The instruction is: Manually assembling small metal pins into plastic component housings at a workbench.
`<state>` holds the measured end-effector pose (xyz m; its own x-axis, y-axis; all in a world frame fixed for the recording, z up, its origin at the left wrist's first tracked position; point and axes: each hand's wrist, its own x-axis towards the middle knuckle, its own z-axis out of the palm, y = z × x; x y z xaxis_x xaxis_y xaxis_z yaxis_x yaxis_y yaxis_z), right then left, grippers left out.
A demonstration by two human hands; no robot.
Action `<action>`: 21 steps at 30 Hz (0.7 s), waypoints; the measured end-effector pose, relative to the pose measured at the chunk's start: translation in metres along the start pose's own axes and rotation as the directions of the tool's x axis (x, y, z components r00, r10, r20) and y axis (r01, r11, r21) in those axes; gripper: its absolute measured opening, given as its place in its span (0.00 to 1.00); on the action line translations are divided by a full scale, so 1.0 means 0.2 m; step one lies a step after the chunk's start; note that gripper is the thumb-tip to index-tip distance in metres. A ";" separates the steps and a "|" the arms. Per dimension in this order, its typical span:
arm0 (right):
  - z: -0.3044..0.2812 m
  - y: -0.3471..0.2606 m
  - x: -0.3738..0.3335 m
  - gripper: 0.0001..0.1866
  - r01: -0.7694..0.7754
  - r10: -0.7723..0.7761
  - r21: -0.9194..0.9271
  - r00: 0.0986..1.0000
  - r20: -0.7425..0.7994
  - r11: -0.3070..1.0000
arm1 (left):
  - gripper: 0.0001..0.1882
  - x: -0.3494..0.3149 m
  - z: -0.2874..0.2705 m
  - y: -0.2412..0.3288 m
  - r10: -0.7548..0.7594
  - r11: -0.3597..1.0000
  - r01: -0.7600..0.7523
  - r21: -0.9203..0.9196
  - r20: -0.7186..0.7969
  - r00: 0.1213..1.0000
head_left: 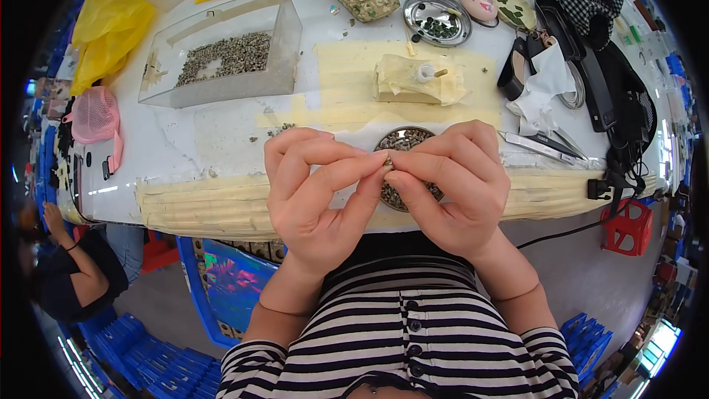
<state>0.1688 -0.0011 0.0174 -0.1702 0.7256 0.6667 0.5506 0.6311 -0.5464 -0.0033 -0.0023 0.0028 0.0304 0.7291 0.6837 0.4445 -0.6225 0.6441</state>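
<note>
My left hand (317, 196) and my right hand (459, 188) meet above the table's near edge, thumbs and forefingers pinched together. Between the fingertips is a tiny brownish-grey part (388, 165), mostly covered, so its kind does not show. Both hands are closed on it. Right below them stands a round metal dish (408, 131) full of small grey-brown pieces, partly hidden by my right hand. Beyond the hands, a block wrapped in cream masking tape (399, 85) carries a small white cup (426, 72) with a stick in it.
A clear plastic box (288, 66) with many small grey parts stands at left, near a pink mesh strainer (96, 114) and yellow bag (111, 18). A camouflage model tank hull (377, 6) lies far back. Tweezers (543, 145) lie at right. Another person (88, 273) sits at left.
</note>
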 end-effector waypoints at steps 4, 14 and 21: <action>0.00 0.01 0.01 0.09 -0.178 0.152 0.262 0.982 0.116 0.949 | 0.16 0.00 -0.01 0.00 0.038 0.999 -0.038 0.000 0.037 0.999; -0.04 -0.03 0.01 0.12 0.098 -0.106 -0.154 0.993 -0.044 0.983 | 0.16 0.00 0.01 0.01 0.028 0.999 -0.029 0.042 0.026 0.999; -0.02 -0.01 -0.01 0.12 -0.013 0.013 0.014 0.999 -0.034 1.000 | 0.15 -0.01 0.00 0.01 0.020 1.000 -0.020 0.018 0.014 1.000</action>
<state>0.1710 -0.0041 0.0186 -0.1345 0.7242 0.6763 0.5411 0.6255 -0.5622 -0.0033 -0.0044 0.0032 0.0518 0.7206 0.6914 0.4599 -0.6318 0.6240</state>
